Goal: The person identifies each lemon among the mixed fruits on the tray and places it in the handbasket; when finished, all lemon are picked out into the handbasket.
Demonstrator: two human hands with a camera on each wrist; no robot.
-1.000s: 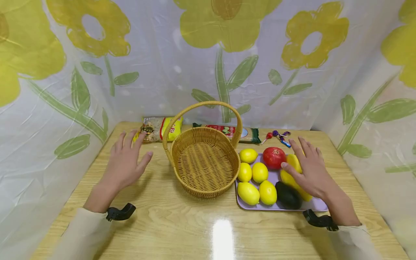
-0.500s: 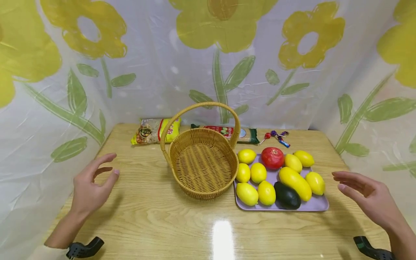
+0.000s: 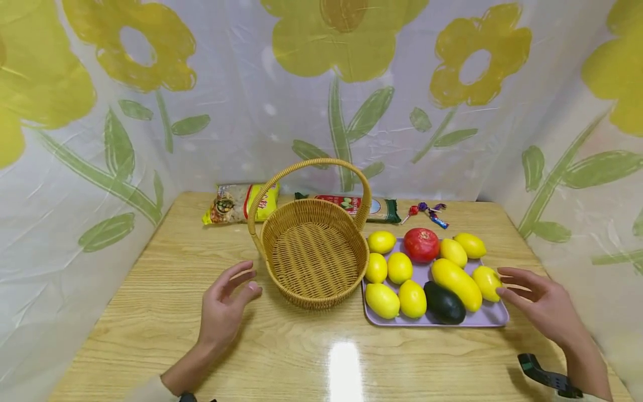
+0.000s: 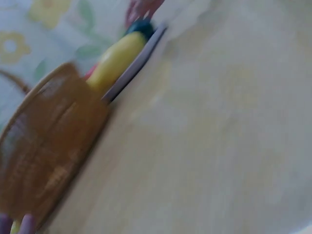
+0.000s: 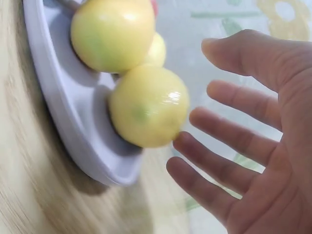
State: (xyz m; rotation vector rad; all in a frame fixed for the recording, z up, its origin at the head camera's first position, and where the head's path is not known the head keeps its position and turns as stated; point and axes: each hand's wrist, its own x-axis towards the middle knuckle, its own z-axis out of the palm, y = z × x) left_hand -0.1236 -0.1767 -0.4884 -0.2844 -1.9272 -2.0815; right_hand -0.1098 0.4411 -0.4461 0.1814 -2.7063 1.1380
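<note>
My left hand [image 3: 226,307] hovers just left of the brown wicker basket [image 3: 316,257], its fingers loosely bent and holding nothing. Only its fingertips show at the lower left corner of the left wrist view, near the basket's wall [image 4: 53,146]. On the right, my right hand [image 3: 542,307] is beside the rightmost lemon [image 3: 486,283] on the lilac tray [image 3: 484,319]. In the right wrist view the fingers are spread and relaxed, very near that lemon [image 5: 148,105]; whether one touches it I cannot tell.
The tray also bears several other lemons [image 3: 400,268], a pomegranate [image 3: 421,245], a long yellow fruit [image 3: 456,283] and a dark green, avocado-shaped fruit [image 3: 444,303]. Behind lie a yellow food bag [image 3: 236,202], a green-ended packet [image 3: 384,209] and wrapped candies [image 3: 427,209]. The basket's handle [image 3: 321,161] arches upward.
Both hands first drew back and outward from over the table. Since half a second ago, the left has moved right to the basket and the right has moved left to the lemon.
</note>
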